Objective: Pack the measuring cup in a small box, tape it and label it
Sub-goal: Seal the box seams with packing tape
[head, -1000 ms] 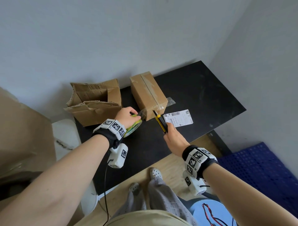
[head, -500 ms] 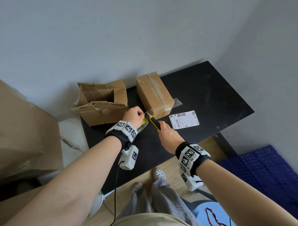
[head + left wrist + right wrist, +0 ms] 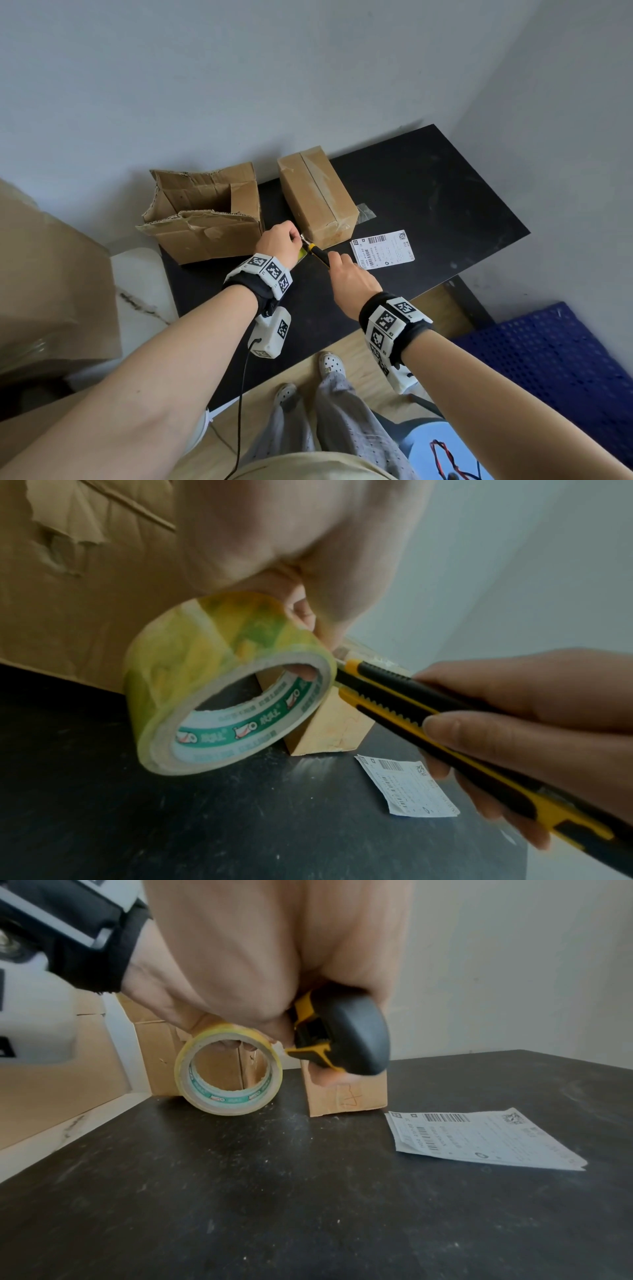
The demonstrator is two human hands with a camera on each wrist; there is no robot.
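Grey walls meet in a corner behind the black tabletop [image 3: 428, 192], which carries all the working items. Small box [image 3: 317, 197] lies closed near the back wall, clear tape running along its top seam and down the near end; the measuring cup is not visible, presumably inside, cannot confirm. Left hand [image 3: 279, 241] grips the tape roll [image 3: 219, 685], fingers curled through the core and over the rim, roll held off the surface just beside the box's near corner. Right hand [image 3: 352, 279] is closed around the utility knife [image 3: 421, 712], yellow and black body, its tip set at the short span between roll and box. Blade itself too small to resolve. Judged step: severing the tape from the roll; labelling not yet done. Shipping label [image 3: 383, 249] lies flat on the tabletop, just right of the box, apart from both hands. Torn open carton [image 3: 205, 219] stands to the left, not involved. Risks from here: knife tip sits very close to the left fingertips [image 3: 301, 612], so a slip under pull could nick them; slack tape would stretch and tear raggedly instead of cutting; a cut angled toward the box could score the cardboard; the freed end may fold back on itself or re-stick to the roll.
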